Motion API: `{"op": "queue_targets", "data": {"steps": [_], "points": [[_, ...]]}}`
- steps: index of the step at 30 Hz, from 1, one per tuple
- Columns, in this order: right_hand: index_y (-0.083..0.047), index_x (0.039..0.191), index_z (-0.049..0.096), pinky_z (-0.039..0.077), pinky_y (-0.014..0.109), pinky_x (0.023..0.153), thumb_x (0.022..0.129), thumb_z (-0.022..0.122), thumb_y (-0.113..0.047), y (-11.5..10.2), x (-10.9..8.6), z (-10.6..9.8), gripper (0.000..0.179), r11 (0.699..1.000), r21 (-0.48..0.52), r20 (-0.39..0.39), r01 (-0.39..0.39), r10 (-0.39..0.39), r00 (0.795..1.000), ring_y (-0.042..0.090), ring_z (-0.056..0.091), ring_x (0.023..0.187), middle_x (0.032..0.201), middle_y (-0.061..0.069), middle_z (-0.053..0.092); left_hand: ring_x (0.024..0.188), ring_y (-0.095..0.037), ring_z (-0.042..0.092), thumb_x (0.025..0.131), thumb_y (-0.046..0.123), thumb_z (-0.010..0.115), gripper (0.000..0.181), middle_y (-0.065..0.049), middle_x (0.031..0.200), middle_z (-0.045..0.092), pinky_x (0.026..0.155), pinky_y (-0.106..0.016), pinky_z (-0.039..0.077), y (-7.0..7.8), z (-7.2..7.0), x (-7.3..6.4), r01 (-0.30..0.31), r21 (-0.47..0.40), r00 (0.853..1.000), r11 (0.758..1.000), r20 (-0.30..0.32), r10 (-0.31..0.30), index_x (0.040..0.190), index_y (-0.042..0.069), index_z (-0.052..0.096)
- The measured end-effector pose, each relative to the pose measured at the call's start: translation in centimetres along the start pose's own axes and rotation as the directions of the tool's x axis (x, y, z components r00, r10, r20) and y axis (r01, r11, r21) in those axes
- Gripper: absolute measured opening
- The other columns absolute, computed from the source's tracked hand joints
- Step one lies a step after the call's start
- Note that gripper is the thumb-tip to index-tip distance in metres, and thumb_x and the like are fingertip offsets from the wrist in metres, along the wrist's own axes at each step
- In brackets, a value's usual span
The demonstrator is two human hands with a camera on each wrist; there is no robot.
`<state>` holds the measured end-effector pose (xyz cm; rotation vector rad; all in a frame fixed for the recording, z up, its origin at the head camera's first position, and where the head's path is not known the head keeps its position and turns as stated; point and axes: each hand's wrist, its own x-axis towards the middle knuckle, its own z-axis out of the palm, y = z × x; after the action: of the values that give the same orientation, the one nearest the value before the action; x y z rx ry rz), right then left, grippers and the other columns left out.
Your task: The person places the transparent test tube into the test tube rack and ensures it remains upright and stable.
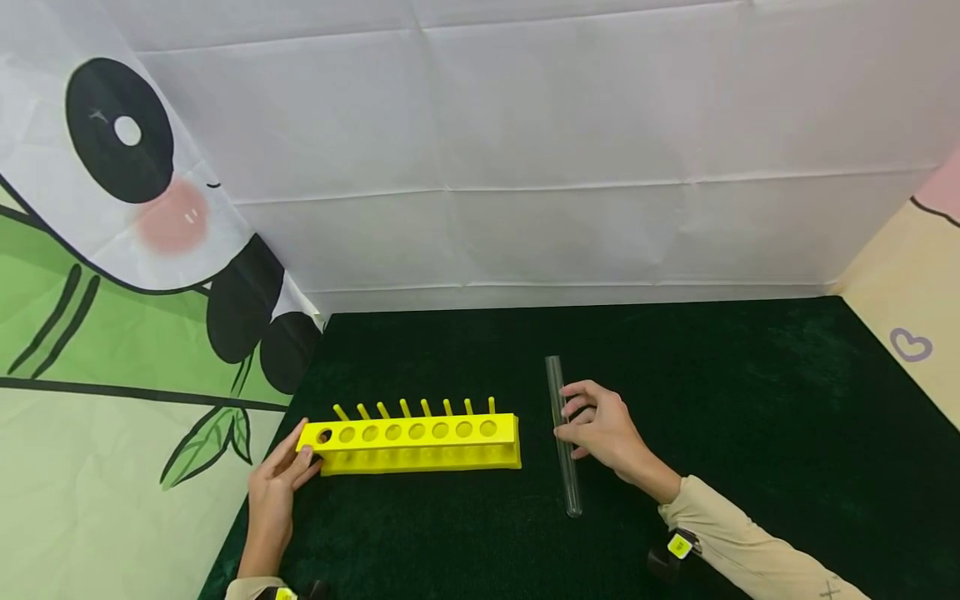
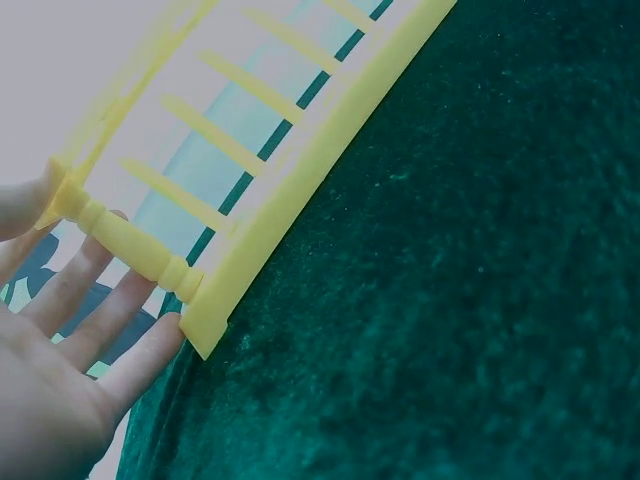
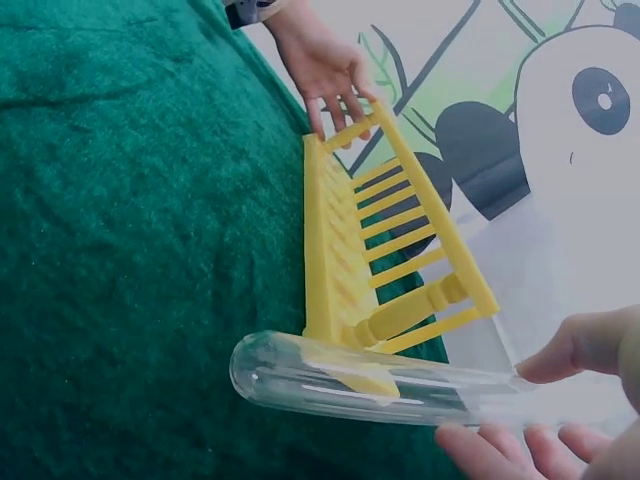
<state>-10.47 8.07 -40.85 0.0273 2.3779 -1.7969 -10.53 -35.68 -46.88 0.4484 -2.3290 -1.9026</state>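
Note:
A yellow test tube rack (image 1: 408,432) stands upright on the dark green cloth, a row of round holes along its top and a row of pegs behind. My left hand (image 1: 276,492) grips the rack's left end. In the left wrist view, the thumb is at the top plate and the fingers (image 2: 145,355) lie along the end post. To the right of the rack, my right hand (image 1: 603,429) pinches a clear glass test tube (image 1: 567,479) between thumb and fingers, rounded end down. The right wrist view shows the tube (image 3: 290,375) overlapping the rack's near end (image 3: 405,310).
Dark green cloth (image 1: 735,400) covers the table. A white sheet (image 1: 562,142) hangs behind it, with a panda-print sheet (image 1: 97,467) on the left and a cream printed sheet (image 1: 911,292) on the right.

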Motion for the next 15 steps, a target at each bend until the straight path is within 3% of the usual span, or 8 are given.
{"op": "queue_targets", "data": {"steps": [15], "points": [[-0.004,0.122,0.052,0.057,0.042,0.061,0.077,0.072,0.001,-1.4,-0.4,-0.2,0.049,0.996,0.007,0.006,0.088,-0.088,0.996,0.026,0.06,0.078,0.102,0.016,0.054,0.114,-0.004,0.048,0.098,0.032,0.052,0.049,-0.008,0.148,0.036,0.082,-0.017,0.05,0.0,0.1,0.0,-0.009,0.016,1.0,1.0,0.002,0.009,0.144,0.017,0.042]]}}
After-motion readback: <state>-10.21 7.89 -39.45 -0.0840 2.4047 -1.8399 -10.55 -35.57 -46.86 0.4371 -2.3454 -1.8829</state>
